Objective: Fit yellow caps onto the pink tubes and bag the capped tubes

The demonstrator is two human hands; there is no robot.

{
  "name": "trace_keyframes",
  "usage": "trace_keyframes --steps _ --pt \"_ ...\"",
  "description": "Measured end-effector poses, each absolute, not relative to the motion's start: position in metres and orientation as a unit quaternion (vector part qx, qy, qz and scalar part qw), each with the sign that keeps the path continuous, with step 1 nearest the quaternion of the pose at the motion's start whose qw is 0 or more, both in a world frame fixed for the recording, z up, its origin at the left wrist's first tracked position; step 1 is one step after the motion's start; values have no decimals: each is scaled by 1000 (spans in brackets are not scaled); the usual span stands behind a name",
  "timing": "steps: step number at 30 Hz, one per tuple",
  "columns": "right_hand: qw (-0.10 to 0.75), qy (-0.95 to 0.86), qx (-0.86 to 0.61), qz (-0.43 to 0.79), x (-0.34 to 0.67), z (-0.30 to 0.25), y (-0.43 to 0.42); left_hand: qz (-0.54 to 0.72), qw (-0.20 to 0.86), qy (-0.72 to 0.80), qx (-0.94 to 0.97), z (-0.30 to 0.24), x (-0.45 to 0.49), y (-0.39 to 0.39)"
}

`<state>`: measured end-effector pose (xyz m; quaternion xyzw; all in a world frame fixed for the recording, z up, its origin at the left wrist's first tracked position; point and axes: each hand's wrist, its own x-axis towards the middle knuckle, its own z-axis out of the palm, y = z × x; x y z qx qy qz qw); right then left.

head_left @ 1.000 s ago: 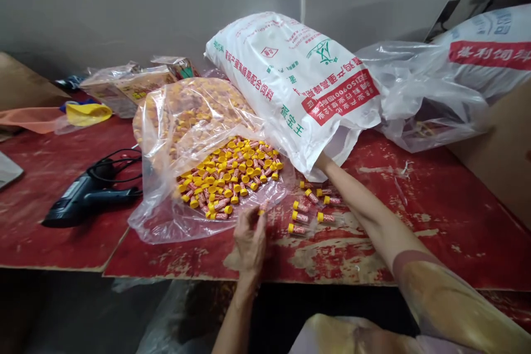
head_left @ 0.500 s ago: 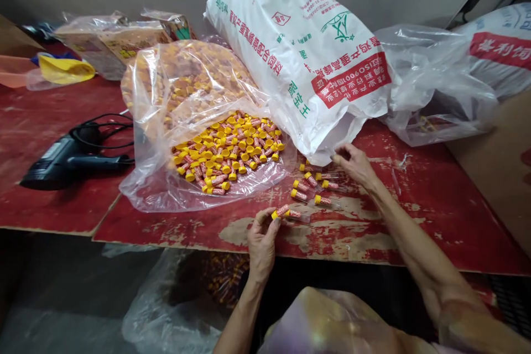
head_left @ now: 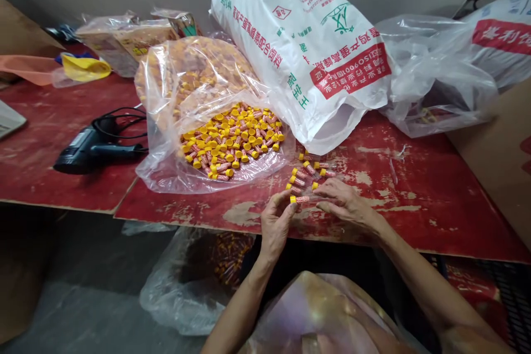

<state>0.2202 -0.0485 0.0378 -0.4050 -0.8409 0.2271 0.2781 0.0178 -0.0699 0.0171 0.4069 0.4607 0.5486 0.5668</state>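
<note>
My left hand (head_left: 277, 220) pinches a small tube with a yellow cap (head_left: 299, 199) at the near edge of the red table (head_left: 415, 199). My right hand (head_left: 342, 204) is beside it, fingers curled toward the tube's other end; whether it grips it is unclear. Just behind them lie several loose yellow-capped tubes (head_left: 305, 172). A clear plastic bag (head_left: 224, 144) full of the same tubes lies open to the left of them.
A big white printed sack (head_left: 307, 50) lies behind the tubes, with crumpled clear plastic (head_left: 431, 77) to its right. A black heat gun with cord (head_left: 95, 144) rests at left. Another bag of tubes (head_left: 224, 265) sits below the table edge. Cardboard (head_left: 498, 155) stands at right.
My right hand came out from under the white sack and moved back to meet my left hand. My left hand picked a tube up and now holds it near the table edge.
</note>
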Motion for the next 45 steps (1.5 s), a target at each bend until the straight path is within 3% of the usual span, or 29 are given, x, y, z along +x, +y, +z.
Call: trace_keyframes --steps 4,11,17,20,23,29,33,37,40,45 --pt "290 -838 -415 202 204 31 -62 561 560 486 367 15 30 -81" --pt "292 -821 -452 191 192 13 -87 502 513 517 466 0 41 -108" --pt "76 -849 -507 128 213 18 -87 397 529 457 595 -3 41 -104" --pt "-13 -840 -534 88 219 20 -81 393 390 481 680 3 30 -95" --pt "-35 -830 -551 83 217 16 -78 385 222 515 733 6 14 -77" --pt "5 -835 -542 96 219 11 -77 185 70 456 868 5 12 -35" --pt "63 -828 -528 181 233 13 -80 60 9 454 889 8 21 -30" --pt "148 -805 -535 210 234 9 -94 21 10 490 871 9 14 -33" --pt "135 -823 -520 184 226 7 -104 24 39 503 863 10 2 -32" --pt "54 -831 -529 166 213 27 -99 250 183 480 820 8 -8 -39"
